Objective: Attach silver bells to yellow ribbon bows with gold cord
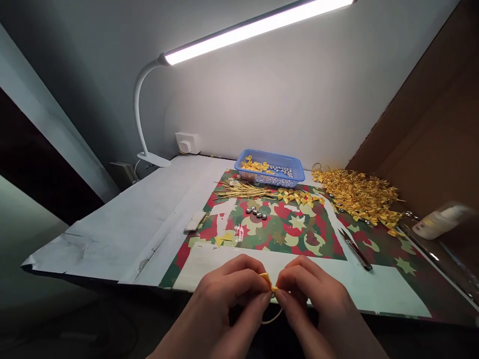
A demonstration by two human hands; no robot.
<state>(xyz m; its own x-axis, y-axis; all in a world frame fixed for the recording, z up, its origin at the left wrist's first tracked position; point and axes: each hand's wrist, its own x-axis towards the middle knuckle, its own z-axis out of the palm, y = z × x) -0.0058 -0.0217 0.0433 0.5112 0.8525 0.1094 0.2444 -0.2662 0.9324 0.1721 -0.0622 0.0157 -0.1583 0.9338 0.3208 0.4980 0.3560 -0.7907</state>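
Observation:
Close to the table's front edge, my left hand (234, 291) pinches a small yellow ribbon bow (266, 279) between thumb and fingers. My right hand (318, 294) meets it from the other side, its thumb and forefinger closed on the same bow near its middle. Below the fingertips hangs a thin pale yellow cord (275, 318) in a loop. The fingers hide most of the bow. Ahead of the hands lie several small silver bells (256, 213), a bundle of thin gold cords (243, 189) and a cluster of yellow bows (299, 196).
At the back stands a blue basket (299, 174) with yellow bows and silver bells. A big heap of gold bows (359, 192) lies back right, near scissors (355, 249) and a white bottle (437, 223). A lamp (138, 99) arches over the table; yellow scraps (223, 239) lie centre left.

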